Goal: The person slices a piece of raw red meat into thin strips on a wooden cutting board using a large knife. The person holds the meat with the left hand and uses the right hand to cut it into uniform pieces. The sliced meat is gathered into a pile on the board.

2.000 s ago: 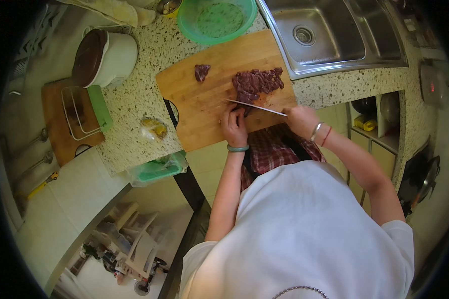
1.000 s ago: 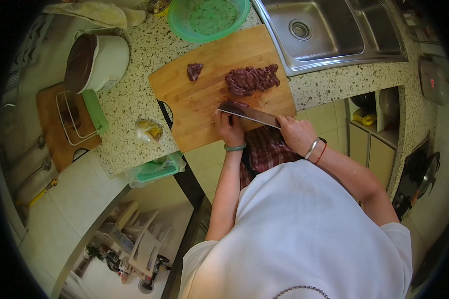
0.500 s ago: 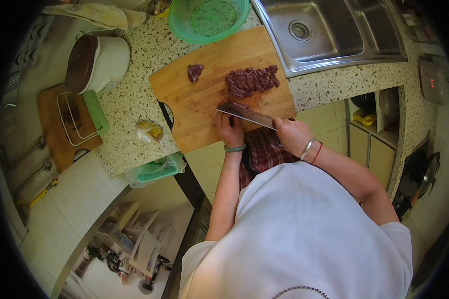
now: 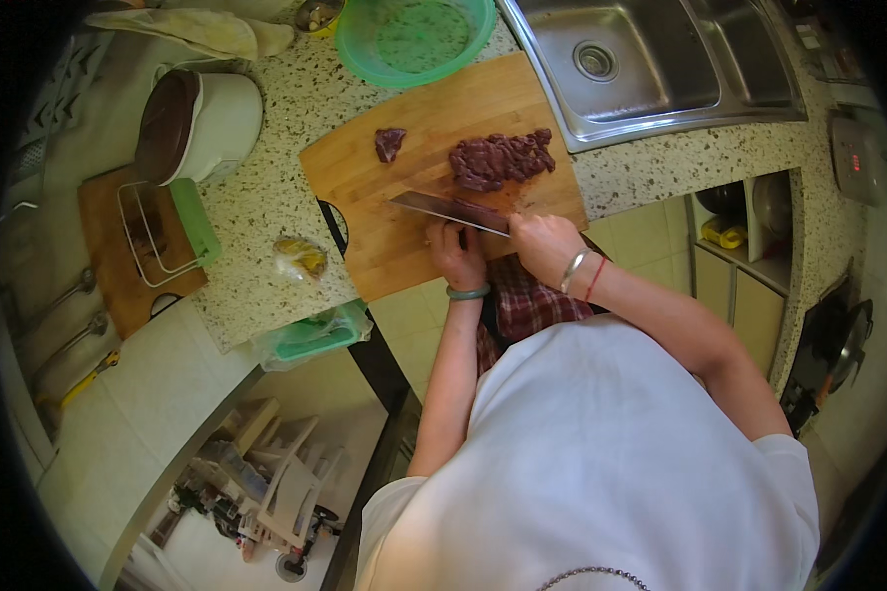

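Note:
My right hand is closed round the handle of a kitchen knife. Its broad blade points left across the near part of a wooden cutting board. Just on the near side of the blade, my left hand rests on the board with its fingers curled; what lies under them is hidden. Beyond the blade, a thin strip of dark red meat partly shows. Farther back sits a pile of cut meat, and a separate small chunk of meat lies to its left.
Behind the board stands a green plastic basin, with a steel sink to its right. On the left are a small knotted plastic bag, a white rice cooker and a second board. A green bin hangs at the counter edge.
The knife and my right hand have slid to the left, so the blade's tip reaches farther past my left fingers. My left hand stays in about the same place on the board.

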Demonstrator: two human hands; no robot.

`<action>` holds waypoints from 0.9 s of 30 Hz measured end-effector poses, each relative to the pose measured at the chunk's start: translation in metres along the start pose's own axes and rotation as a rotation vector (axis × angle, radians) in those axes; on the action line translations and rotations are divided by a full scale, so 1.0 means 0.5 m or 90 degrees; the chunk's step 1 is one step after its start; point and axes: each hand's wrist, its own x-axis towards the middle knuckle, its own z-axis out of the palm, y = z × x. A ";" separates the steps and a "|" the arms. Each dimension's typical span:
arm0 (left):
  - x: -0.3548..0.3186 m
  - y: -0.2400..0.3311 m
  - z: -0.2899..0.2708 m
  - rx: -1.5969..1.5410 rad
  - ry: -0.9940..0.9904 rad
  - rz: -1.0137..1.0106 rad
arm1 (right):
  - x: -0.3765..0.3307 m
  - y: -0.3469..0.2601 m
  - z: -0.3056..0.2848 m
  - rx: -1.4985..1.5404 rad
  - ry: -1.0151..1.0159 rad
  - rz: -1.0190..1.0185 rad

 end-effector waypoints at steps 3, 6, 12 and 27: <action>-0.006 -0.004 0.002 0.001 0.000 -0.016 | -0.040 0.029 0.000 -0.001 -0.045 0.035; -0.011 -0.005 0.005 -0.011 -0.003 -0.036 | -0.061 0.049 0.002 -0.002 -0.075 0.061; 0.005 0.009 -0.007 -0.006 -0.017 -0.021 | 0.002 0.011 0.001 -0.003 -0.021 0.024; 0.011 0.025 -0.007 -0.107 0.047 -0.077 | -0.039 0.084 -0.008 0.118 0.092 0.036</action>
